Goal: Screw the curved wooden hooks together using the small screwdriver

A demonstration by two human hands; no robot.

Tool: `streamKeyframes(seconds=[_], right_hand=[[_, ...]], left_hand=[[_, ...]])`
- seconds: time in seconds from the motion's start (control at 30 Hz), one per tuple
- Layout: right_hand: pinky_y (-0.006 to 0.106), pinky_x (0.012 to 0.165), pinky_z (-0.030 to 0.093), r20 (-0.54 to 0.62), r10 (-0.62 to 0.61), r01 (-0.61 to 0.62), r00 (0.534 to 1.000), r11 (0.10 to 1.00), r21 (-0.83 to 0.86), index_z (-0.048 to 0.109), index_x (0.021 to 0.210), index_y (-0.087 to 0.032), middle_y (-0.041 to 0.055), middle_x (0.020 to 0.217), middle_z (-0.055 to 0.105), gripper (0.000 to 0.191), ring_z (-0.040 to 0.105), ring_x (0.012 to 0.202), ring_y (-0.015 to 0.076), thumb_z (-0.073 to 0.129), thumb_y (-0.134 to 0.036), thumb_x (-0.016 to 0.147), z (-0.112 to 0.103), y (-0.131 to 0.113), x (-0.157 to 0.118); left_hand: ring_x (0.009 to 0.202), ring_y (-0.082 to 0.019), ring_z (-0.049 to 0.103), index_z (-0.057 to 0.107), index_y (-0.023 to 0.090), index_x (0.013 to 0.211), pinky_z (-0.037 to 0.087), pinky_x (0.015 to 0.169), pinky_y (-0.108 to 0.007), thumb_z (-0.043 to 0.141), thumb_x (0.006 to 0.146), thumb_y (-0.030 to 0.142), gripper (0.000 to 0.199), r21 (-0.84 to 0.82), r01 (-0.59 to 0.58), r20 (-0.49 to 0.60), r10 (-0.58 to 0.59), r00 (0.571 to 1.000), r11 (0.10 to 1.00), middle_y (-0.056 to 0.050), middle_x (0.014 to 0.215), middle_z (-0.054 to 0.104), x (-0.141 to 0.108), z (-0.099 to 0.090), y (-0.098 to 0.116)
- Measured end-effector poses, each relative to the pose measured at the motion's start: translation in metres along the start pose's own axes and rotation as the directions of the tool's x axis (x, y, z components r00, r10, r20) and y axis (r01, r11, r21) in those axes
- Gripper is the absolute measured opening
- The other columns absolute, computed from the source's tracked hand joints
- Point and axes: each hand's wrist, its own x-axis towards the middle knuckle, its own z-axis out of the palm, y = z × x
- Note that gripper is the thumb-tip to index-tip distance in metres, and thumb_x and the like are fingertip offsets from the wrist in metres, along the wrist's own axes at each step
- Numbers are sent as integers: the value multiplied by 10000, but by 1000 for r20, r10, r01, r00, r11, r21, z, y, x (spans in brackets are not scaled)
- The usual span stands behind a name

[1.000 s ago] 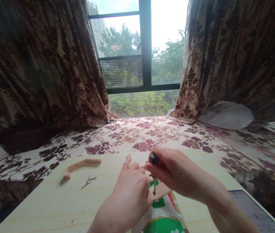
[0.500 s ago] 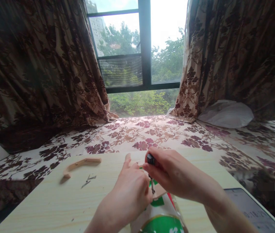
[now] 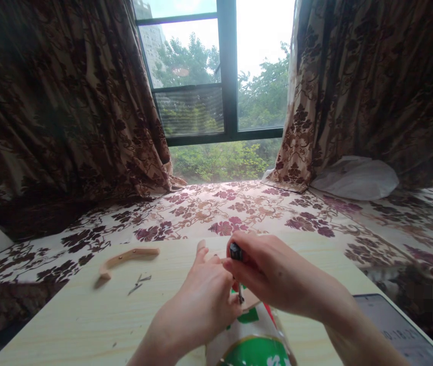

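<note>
My right hand (image 3: 264,269) is closed around the dark handle of a screwdriver (image 3: 236,251). The shaft points down to a screw (image 3: 241,300) at a pale curved wooden piece (image 3: 252,301), partly covered by my hands. My left hand (image 3: 201,300) grips this piece from the left, its thumb close to the screw and one finger stretched forward; most of its grip is hidden. Beneath the wood lies a shiny white, green and red package (image 3: 256,351). Left of my hands, a curved wooden piece with holes (image 3: 130,255) rests near several loose screws (image 3: 139,284).
The light wooden table (image 3: 67,320) carries everything. A phone or tablet showing digits (image 3: 399,328) lies at the right edge, beneath my right forearm. Beyond the table are a flowered cloth (image 3: 208,208), a white plastic bag (image 3: 355,178), patterned curtains (image 3: 300,137) and a window (image 3: 231,71).
The screwdriver handle has shifted very slightly left with my right hand. My left hand has moved only a little. Everything else stays where it was.
</note>
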Motion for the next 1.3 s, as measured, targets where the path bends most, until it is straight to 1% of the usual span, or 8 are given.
streamKeyframes(seconds=[0.17,0.33,0.53,0.67,0.8,0.93,1.1,1.3], right_hand=[[244,530,291,16,14,-14,1000,1000,12,395,738,-203,-18,646,532,182,412,559,103,473,-255,895,-2,0,-2],[248,539,304,30,39,-40,999,999,18,407,750,-204,-13,652,540,174,429,570,111,468,-272,898,-1,2,-1],[252,550,324,43,75,-77,996,996,45,429,760,-208,-9,671,551,165,454,592,122,467,-279,904,2,8,-2],[252,556,328,51,92,-95,994,993,66,461,823,-217,-20,683,548,84,465,608,129,470,-249,900,1,9,-3],[263,559,335,54,116,-119,992,992,49,444,789,-214,-11,687,545,121,468,606,137,462,-259,900,3,10,-1],[276,571,344,55,148,-148,987,989,0,440,790,-211,0,693,551,132,471,607,146,463,-282,899,3,8,0],[266,561,333,72,94,-94,993,996,-10,430,779,-215,1,708,545,152,458,615,142,418,-278,916,3,3,-3],[275,554,326,37,139,-138,990,990,-23,409,780,-215,7,692,548,163,460,590,146,418,-310,912,8,9,-1]], left_hand=[[874,-213,561,637,236,760,257,1029,-511,575,743,225,66,-31,-6,12,6,1000,999,9,767,648,-1,1,-1],[894,-209,573,662,260,799,215,1049,-527,607,752,267,72,-29,-16,-18,16,1000,999,21,793,664,0,11,-8],[862,-203,582,651,254,697,137,1072,-561,604,778,334,123,-15,-4,-48,3,999,1000,30,711,653,1,19,-11],[819,-201,585,623,241,606,100,1075,-584,608,753,290,155,-13,36,-9,-36,999,999,31,635,632,3,17,-8],[773,-195,584,616,241,582,69,1079,-598,593,727,227,147,12,77,8,-77,997,997,50,530,578,4,16,-5],[824,-209,596,620,246,582,71,1087,-585,606,732,274,153,12,76,11,-76,997,997,45,547,598,6,18,-5],[857,-223,600,644,253,656,78,1078,-606,628,734,341,118,-15,54,10,-54,998,998,35,641,655,7,21,-7],[773,-202,593,625,239,604,99,1072,-606,588,754,316,173,6,38,-22,-37,999,999,39,553,605,6,25,-9]])
